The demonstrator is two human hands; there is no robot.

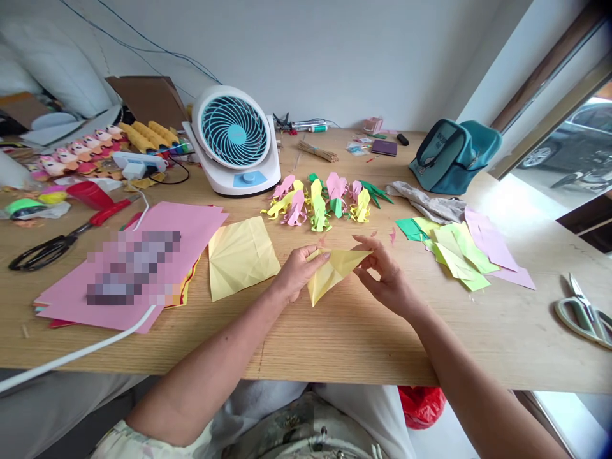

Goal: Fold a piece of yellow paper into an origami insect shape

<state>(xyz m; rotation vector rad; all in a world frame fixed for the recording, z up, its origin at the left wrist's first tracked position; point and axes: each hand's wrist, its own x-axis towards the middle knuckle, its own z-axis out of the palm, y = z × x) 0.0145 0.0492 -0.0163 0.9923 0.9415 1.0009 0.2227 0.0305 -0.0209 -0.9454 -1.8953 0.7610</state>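
Note:
A yellow paper (pixel 332 273), partly folded into a pointed shape, is held just above the wooden table (pixel 335 338) by both hands. My left hand (pixel 299 271) pinches its left side with the thumb on top. My right hand (pixel 385 268) pinches its right corner. A creased yellow square (pixel 241 255) lies flat to the left of my left hand. Several finished folded paper figures (pixel 320 201) in pink, yellow and green stand in a row behind the hands.
A pink paper stack (pixel 157 236) lies at left beside black-and-red scissors (pixel 62 239). A white and blue desk fan (pixel 234 140) stands at the back. Green, yellow and pink scraps (pixel 463 252) lie at right, with grey scissors (pixel 586 312) and a teal bag (pixel 452 156).

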